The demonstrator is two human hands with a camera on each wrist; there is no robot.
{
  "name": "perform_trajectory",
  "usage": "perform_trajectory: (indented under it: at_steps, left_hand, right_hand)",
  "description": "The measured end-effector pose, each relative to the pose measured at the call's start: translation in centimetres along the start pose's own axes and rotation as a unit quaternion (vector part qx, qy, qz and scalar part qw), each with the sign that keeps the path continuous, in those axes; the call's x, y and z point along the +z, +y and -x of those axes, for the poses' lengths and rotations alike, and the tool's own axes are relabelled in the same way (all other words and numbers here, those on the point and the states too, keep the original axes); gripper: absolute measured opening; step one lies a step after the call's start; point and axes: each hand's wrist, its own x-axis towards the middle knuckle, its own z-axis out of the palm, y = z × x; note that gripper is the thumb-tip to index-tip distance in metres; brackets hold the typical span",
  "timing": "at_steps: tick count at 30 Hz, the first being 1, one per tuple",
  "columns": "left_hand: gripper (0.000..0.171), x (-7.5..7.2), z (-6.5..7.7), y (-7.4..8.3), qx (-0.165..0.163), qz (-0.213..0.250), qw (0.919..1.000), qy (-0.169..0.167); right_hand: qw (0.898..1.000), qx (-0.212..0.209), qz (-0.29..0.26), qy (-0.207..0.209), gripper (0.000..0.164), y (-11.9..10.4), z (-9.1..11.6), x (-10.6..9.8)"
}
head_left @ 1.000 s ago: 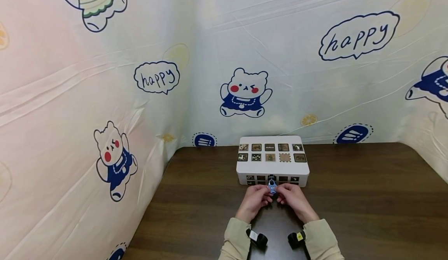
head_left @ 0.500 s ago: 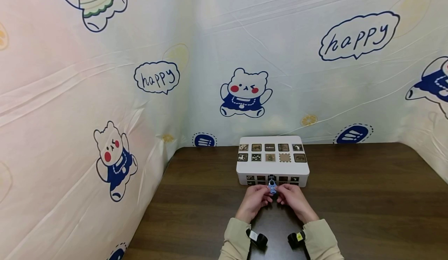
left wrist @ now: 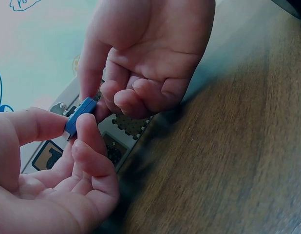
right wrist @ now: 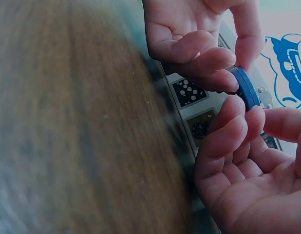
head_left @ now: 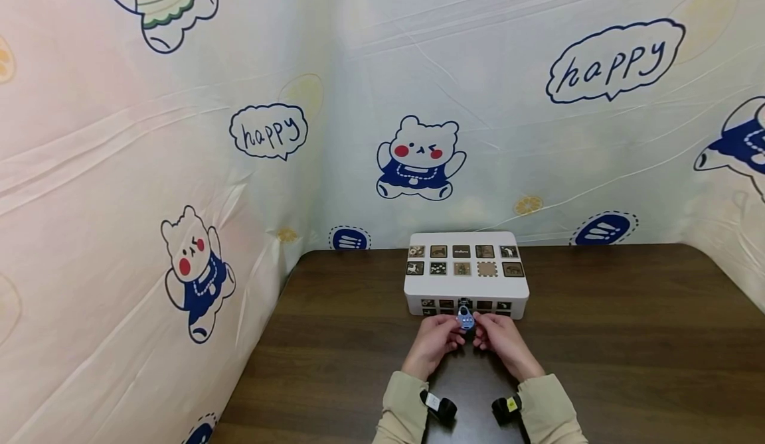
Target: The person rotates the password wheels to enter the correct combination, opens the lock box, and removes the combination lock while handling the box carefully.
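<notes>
A small blue padlock with a row of dials on its face hangs by its shackle at the front of a white box. My left hand pinches the lock's left side between thumb and index finger. From the other side, my right hand holds its edge with thumb and fingertip. In the left wrist view the padlock shows edge-on between both hands. The padlock also appears edge-on in the right wrist view, its dial face turned from sight. Other fingers of both hands are curled loosely beneath it.
The box's lid and front carry rows of small dark and tan square pictures. Brown wooden tabletop surrounds the box. A pale printed curtain with bears and lettering hangs behind and at the sides.
The padlock's face has turned slightly, and its dials show more plainly than before. My right fingertips have shifted a little at its edge. Box and left hand stay practically in place.
</notes>
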Motion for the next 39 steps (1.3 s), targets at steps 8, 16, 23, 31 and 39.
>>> perform_trajectory:
  at_steps: [8, 16, 23, 31, 39]
  left_hand:
    - [0.024, 0.02, 0.16, 0.13, 0.001, -0.003, 1.0000, -0.002]
    - [0.022, 0.34, -0.04, 0.12, 0.021, -0.023, 0.9994, 0.017]
    - [0.022, 0.38, 0.35, 0.38, 0.028, -0.013, 0.9992, 0.024]
    - [0.014, 0.23, 0.45, 0.42, 0.035, -0.009, 0.9982, 0.048]
    - [0.015, 0.24, 0.60, 0.84, 0.049, -0.025, 0.9954, 0.079]
  right_hand:
    - [1.000, -0.009, 0.007, 0.009, 0.026, -0.03, -0.08, -0.12]
    - [1.000, -0.027, 0.000, 0.005, 0.027, -0.18, 0.02, -0.05]
    - [1.000, -0.029, -0.010, -0.003, 0.030, -0.30, 0.09, 0.08]
    - [0.999, -0.035, -0.011, -0.009, 0.036, -0.27, 0.35, -0.03]
    - [0.999, -0.040, -0.029, -0.005, 0.033, -0.20, 0.26, -0.03]
